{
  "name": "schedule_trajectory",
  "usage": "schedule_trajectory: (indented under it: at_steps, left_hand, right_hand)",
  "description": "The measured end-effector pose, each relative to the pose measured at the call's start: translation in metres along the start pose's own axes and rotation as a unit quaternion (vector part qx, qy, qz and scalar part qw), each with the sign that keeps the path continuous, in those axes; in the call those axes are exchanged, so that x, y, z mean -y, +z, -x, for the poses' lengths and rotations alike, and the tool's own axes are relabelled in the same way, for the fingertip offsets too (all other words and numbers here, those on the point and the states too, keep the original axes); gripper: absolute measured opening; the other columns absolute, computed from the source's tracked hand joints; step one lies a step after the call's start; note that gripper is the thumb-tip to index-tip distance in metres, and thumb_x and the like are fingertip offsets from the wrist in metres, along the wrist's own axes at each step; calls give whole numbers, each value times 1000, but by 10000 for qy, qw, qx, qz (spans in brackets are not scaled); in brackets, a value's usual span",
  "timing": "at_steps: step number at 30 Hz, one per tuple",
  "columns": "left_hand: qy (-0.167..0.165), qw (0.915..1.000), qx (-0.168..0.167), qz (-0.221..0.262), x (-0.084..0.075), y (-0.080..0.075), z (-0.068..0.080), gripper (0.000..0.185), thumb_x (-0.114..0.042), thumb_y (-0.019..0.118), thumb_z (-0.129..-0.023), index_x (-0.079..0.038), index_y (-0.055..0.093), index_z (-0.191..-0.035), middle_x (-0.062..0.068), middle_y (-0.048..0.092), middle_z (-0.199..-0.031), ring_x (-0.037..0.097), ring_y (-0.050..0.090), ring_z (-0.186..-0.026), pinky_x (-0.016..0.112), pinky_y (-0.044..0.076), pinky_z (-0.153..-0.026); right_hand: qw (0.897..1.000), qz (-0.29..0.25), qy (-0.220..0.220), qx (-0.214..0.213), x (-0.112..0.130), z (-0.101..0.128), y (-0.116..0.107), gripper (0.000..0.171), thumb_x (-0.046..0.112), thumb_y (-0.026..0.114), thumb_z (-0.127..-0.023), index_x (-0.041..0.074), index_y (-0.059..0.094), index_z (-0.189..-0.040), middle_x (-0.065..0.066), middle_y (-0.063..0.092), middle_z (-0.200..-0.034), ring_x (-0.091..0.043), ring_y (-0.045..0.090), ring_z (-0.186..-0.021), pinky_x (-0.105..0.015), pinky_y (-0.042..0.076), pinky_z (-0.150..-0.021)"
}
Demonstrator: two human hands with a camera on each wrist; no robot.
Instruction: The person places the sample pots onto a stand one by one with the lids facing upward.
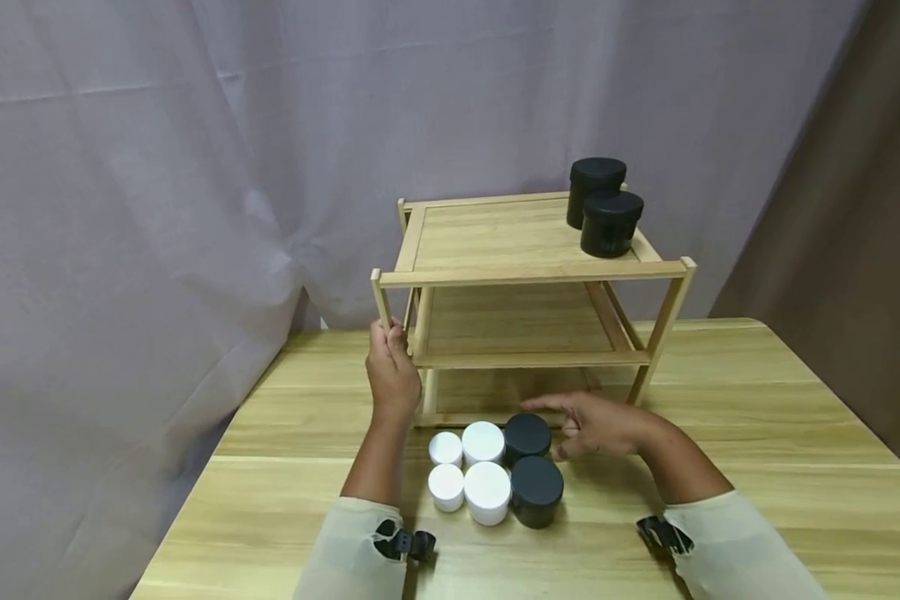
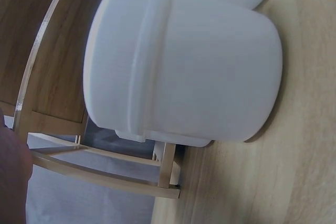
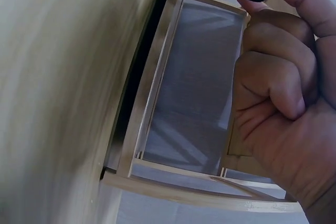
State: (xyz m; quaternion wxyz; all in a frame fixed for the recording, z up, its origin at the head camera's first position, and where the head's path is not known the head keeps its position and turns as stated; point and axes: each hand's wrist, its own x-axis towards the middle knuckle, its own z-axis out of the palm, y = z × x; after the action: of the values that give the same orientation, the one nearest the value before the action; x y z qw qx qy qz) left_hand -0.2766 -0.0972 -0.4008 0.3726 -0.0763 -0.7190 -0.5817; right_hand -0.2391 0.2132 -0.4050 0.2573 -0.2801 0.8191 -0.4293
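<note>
Steadying the wooden shelf [image 1: 532, 275], the left hand [image 1: 392, 371] grips its front post; the right hand [image 1: 596, 427], fingers half-curled and holding nothing, touches a black jar [image 1: 527, 437] on the counter [image 1: 757, 417].

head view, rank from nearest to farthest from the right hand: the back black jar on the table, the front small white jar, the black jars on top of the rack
1. Back black jar: on the table, right beside the right hand, at its fingers.
2. Front small white jar: at the left end of the table group, near the left sleeve.
3. Black jars on the rack top: up at the right rear corner of the wooden rack.
</note>
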Motion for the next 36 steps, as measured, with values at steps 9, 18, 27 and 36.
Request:
schedule_trajectory:
  at_steps: [9, 18, 27, 36]
  left_hand:
    - [109, 9998, -52, -133, 0, 0, -1, 25, -17, 42, -118, 4, 55, -113, 25, 60, -87, 18, 49, -74, 28, 44, -65]
    - [82, 10000, 36, -40, 1, 0, -1, 26, -17, 41, -119, 6, 54, -114, 24, 58, -86, 15, 47, -73, 26, 42, -63]
    - [150, 9999, 13, -50, -1, 1, -1, 25, -16, 41, -119, 5, 55, -114, 25, 60, -88, 16, 48, -74, 26, 42, -65]
    - [36, 9999, 17, -121, -1, 0, 0, 25, -16, 41, -119, 4, 55, -114, 23, 59, -87, 17, 47, -74, 27, 42, -65]
  right_hand:
    - [10000, -71, -14, -50, 2, -4, 3, 92, -7, 81, -87, -1, 36, -167, 8, 35, -64, -5, 34, -56, -20, 33, -54]
    - [9999, -165, -21, -39, -1, -6, 6, 90, -7, 82, -86, 2, 42, -166, 8, 35, -65, -6, 33, -57, -20, 31, -54]
    - [9993, -320, -168, 77, -3, -5, 3, 87, -8, 81, -87, -1, 42, -165, 9, 33, -65, -5, 32, -57, -19, 31, -55]
    - [9993, -293, -228, 94, -3, -5, 5, 83, -9, 79, -88, -4, 44, -163, 8, 35, -66, -4, 34, -58, -19, 31, -55]
